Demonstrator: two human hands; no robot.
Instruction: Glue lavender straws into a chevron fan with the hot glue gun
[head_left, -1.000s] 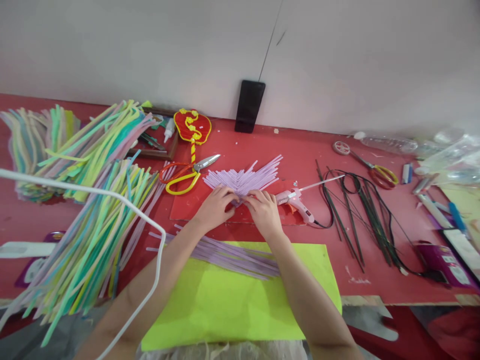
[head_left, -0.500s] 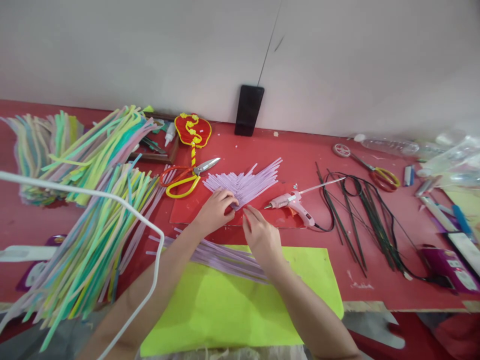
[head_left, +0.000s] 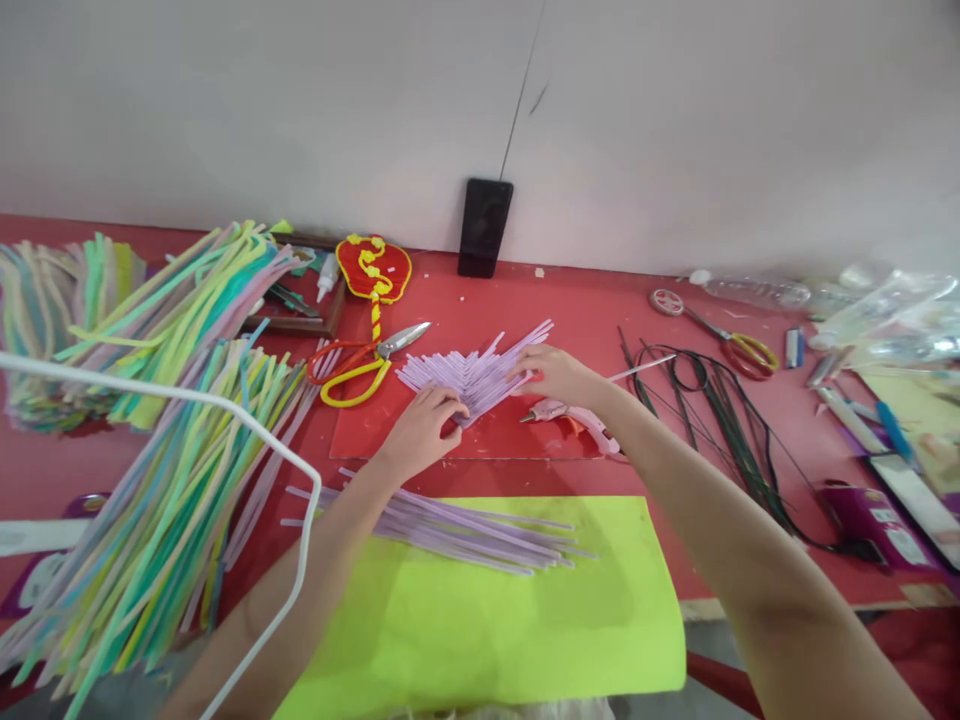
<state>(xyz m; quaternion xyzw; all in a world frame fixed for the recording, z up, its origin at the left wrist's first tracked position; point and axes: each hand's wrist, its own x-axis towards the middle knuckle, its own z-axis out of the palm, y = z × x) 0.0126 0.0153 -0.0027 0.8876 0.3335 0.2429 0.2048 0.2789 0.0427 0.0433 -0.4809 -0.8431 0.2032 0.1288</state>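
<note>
A V-patterned piece made of lilac pipe cleaners (head_left: pixel 486 376) lies on a red sheet (head_left: pixel 360 440). My left hand (head_left: pixel 424 425) is closed at its lower point, thumb and fingers pinching the stems there. At the piece's right side, the curled fingers of my right hand (head_left: pixel 559 375) grip the ends of the slanting stems. Below my right wrist lies a pink glue gun (head_left: pixel 574 412), partly covered by the forearm. Loose lilac pipe cleaners (head_left: pixel 465 530) rest across a lime-green sheet (head_left: pixel 495 630) nearer to me.
Bundles of multicoloured pipe cleaners (head_left: pixel 187 500) spread on the left, crossed by a white cable (head_left: pixel 247 415). Scissors (head_left: pixel 367 365) lie beside a red-and-yellow fan-shaped ornament (head_left: pixel 375 270). A phone (head_left: pixel 485 228) leans on the wall. Dark green stems (head_left: pixel 739 430) and more scissors (head_left: pixel 739 350) are at right.
My right hand has moved up and right, from the lower point to the right side of the lilac piece. My left hand stays at the point. The view has shifted slightly.
</note>
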